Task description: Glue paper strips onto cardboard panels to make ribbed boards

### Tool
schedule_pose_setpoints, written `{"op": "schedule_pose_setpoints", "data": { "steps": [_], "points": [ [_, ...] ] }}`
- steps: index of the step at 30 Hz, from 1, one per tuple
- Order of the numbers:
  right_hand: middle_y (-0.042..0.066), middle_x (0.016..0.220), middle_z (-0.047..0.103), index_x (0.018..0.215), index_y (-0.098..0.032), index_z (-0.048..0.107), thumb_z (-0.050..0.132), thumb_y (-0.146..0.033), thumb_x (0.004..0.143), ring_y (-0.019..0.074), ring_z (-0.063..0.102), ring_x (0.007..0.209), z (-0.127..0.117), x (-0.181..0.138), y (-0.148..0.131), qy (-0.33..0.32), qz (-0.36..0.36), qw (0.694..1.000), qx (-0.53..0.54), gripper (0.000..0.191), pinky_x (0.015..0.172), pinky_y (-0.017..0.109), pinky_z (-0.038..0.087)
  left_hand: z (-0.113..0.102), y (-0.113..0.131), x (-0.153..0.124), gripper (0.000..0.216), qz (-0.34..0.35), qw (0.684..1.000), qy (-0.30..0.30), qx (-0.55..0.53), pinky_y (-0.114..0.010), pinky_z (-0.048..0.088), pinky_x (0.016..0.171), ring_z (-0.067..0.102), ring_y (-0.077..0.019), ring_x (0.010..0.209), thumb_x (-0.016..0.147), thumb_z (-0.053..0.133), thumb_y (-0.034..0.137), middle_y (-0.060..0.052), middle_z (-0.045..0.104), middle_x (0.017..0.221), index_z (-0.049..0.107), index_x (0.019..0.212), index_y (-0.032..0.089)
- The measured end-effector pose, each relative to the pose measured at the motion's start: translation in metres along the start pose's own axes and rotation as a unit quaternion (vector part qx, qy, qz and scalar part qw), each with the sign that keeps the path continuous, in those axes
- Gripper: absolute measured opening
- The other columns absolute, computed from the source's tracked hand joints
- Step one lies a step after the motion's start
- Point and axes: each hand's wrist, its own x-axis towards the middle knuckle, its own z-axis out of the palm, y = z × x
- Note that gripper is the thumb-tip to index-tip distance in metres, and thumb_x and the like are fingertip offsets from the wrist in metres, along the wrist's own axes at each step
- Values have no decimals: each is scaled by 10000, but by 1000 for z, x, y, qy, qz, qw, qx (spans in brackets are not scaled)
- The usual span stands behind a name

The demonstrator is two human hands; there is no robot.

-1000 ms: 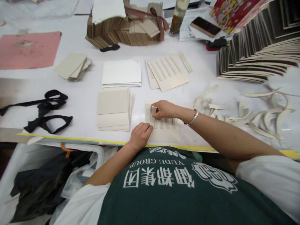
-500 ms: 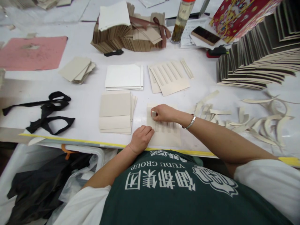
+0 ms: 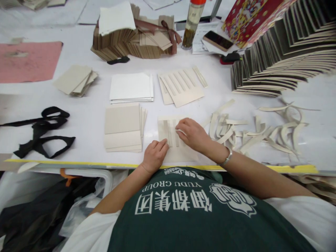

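Observation:
A cream card with long slots [image 3: 181, 154] lies flat near the table's front edge. My left hand [image 3: 154, 154] rests at its left side, fingertips laid on the card and pressing it, gripping nothing. Over the card's upper right part, my right hand [image 3: 194, 135] is closed in a pinch on a thin pale strip of card [image 3: 181, 131], of which only a short piece shows. Left of the card lies a small stack of cream cards [image 3: 122, 119]. Behind it are two slotted cards [image 3: 181, 85], with narrow loose strips [image 3: 200, 76] beside them.
Curled offcut strips [image 3: 262, 134] lie to the right. Farther back stand white cards [image 3: 131, 87], bundled cards [image 3: 112, 42], a bottle [image 3: 193, 24], a phone [image 3: 217, 40] and stacked dark boards [image 3: 278, 56]. Black ribbon [image 3: 39, 131] lies left, above a white bin [image 3: 109, 178].
My right hand has moved right across the card, pinching a strip, and more slots now show. My left hand has stayed at the card's left edge. The view has shifted slightly.

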Motion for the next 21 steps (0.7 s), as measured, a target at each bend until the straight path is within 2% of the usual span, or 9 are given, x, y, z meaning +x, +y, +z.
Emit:
{"op": "schedule_pose_setpoints", "data": {
  "steps": [3,6,13,18,21],
  "points": [
    [90,1023,575,893,-177,607,452,-194,820,203,470,994,15,-39,-7,33,-71,997,-23,172,895,388,355,2,-1,0,132,-3,1000,7,-10,-306,420,687,464,-166,744,840,453,182,-38,589,1108,583,857,166],
    [81,1087,569,958,-187,601,454,-159,818,213,415,1099,31,-58,-13,42,-114,992,-46,205,986,455,261,2,-1,0,137,-4,1000,12,-21,-308,425,702,476,-165,750,841,452,182,-51,594,1096,586,856,161],
    [46,1011,611,977,-193,607,453,-163,828,194,453,1052,40,-58,-12,56,-113,992,-30,216,1005,438,249,0,-1,2,148,-2,999,21,-32,-304,435,713,477,-159,741,839,446,171,-55,603,1086,594,841,154],
    [38,951,616,946,-206,611,447,-182,837,168,484,977,38,-56,-14,49,-77,996,1,198,986,419,267,0,-1,2,154,-5,999,18,-38,-303,436,721,478,-157,745,842,440,171,-52,601,1093,593,849,155],
    [40,890,612,900,-194,611,421,-181,851,156,499,891,31,-47,-17,24,-103,994,-27,197,967,398,287,0,-1,1,153,-11,999,15,-43,-303,433,733,478,-156,754,847,436,173,-51,601,1094,588,860,157]
  ]
}}
